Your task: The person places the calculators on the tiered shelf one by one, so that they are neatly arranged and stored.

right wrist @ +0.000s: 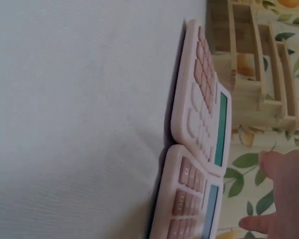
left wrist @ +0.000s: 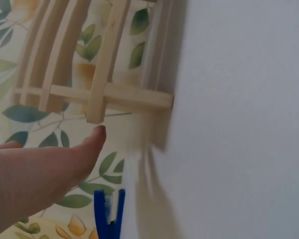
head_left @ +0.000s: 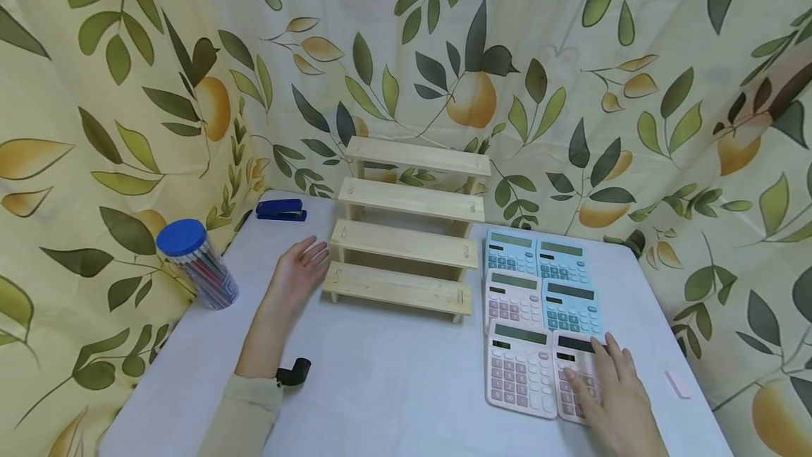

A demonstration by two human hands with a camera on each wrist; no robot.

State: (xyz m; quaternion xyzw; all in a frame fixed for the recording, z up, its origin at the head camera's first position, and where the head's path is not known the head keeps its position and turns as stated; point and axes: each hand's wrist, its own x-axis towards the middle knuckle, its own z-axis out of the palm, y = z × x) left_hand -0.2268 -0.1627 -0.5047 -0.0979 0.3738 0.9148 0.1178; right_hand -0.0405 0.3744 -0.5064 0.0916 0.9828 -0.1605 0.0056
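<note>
Head view: white-covered table [head_left: 393, 379] set against a curtain [head_left: 406, 76] patterned with leaves and orange fruit.
A four-step wooden rack [head_left: 406, 242] stands towards the back, the left hand [head_left: 298, 266] beside its left end, fingers loosely extended, palm up; the right hand [head_left: 618, 393] spreads its fingers over the front-right pink calculator [head_left: 580, 365], contact unclear, one of six grouped right of the rack. A blue stapler [head_left: 281, 210] and blue-lidded tub [head_left: 198, 266] sit left; a pink block [head_left: 677, 384] lies near the right edge.

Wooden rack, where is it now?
In the head view, the wooden rack stands toward the back of the table, left of the calculators and beside the left hand.
</note>
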